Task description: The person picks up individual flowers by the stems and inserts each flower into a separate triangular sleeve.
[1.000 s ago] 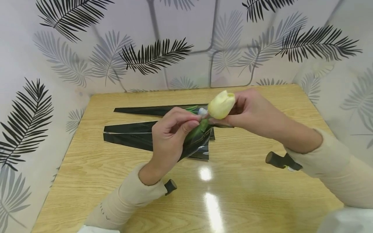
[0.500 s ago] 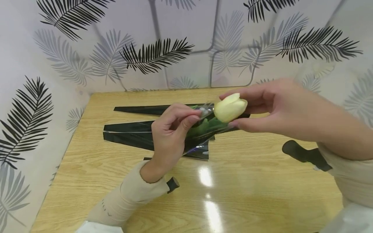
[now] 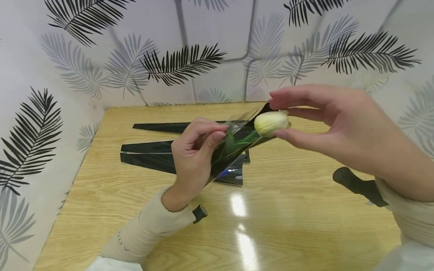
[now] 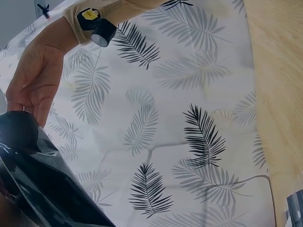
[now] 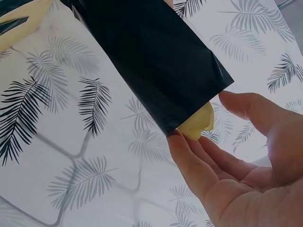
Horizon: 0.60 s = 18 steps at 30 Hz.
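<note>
A pale yellow tulip (image 3: 271, 123) with a green stem lies inside a flower sleeve (image 3: 222, 165), black on one side and clear on the other. My left hand (image 3: 194, 158) pinches the sleeve's clear side beside the green leaves. At the sleeve's mouth, the thumb and fingers of my right hand (image 3: 352, 135) span the bloom and grip the two edges. In the right wrist view the black back of the sleeve (image 5: 156, 56) covers most of the flower, and only the yellow petal tips (image 5: 199, 123) stick out. The left wrist view shows the dark sleeve (image 4: 47, 179) up close.
Flat black sleeves (image 3: 149, 160) lie on the wooden table (image 3: 291, 226) under and left of my left hand, with another narrow black sleeve (image 3: 159, 127) behind them. A leaf-patterned covering (image 3: 203, 30) rises at the table's back and sides. Dark wrist-worn cameras (image 3: 359, 184) hang under both wrists.
My right hand has moved right, from behind the bloom to the sleeve's mouth. The black sleeve edge now shows beside the bloom, which has shifted right. My left hand stays nearly in place.
</note>
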### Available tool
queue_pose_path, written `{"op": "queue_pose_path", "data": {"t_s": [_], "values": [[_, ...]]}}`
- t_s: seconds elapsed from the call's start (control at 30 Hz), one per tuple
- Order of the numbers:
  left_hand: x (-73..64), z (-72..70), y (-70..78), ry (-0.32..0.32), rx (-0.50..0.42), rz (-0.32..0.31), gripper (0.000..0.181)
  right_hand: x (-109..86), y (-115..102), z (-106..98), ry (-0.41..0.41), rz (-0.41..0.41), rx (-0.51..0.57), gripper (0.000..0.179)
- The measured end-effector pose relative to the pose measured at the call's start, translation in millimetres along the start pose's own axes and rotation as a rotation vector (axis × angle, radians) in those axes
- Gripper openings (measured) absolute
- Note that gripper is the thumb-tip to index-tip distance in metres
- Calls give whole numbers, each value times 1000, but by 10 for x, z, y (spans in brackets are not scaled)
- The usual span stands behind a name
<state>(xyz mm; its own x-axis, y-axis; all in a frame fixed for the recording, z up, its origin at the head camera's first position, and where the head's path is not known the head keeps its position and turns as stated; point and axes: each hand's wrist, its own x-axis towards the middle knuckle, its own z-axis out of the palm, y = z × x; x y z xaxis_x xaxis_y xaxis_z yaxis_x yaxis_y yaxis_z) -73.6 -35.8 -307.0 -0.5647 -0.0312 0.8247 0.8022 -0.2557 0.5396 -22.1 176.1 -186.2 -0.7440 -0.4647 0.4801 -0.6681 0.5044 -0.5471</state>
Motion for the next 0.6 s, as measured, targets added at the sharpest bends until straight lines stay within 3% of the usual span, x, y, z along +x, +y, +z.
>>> {"op": "queue_pose_path", "data": {"t_s": [0.1, 0.2, 0.33, 0.47, 0.6], "values": [[6, -13, 14, 14, -8, 10, 35, -13, 51, -8, 39, -50, 81, 50], [12, -35, 27, 30, -7, 19, 36, -40, 131, -20, 73, -76, 228, 50], [28, -63, 45, 50, 7, 31, 36, -73, 218, -17, 48, -60, 351, 56], [49, -73, 70, 65, 8, 46, 37, -89, 270, 37, -14, 8, 287, 60], [57, -56, 74, 80, -20, 51, 37, -72, 332, 158, -55, 99, 230, 45]]}}
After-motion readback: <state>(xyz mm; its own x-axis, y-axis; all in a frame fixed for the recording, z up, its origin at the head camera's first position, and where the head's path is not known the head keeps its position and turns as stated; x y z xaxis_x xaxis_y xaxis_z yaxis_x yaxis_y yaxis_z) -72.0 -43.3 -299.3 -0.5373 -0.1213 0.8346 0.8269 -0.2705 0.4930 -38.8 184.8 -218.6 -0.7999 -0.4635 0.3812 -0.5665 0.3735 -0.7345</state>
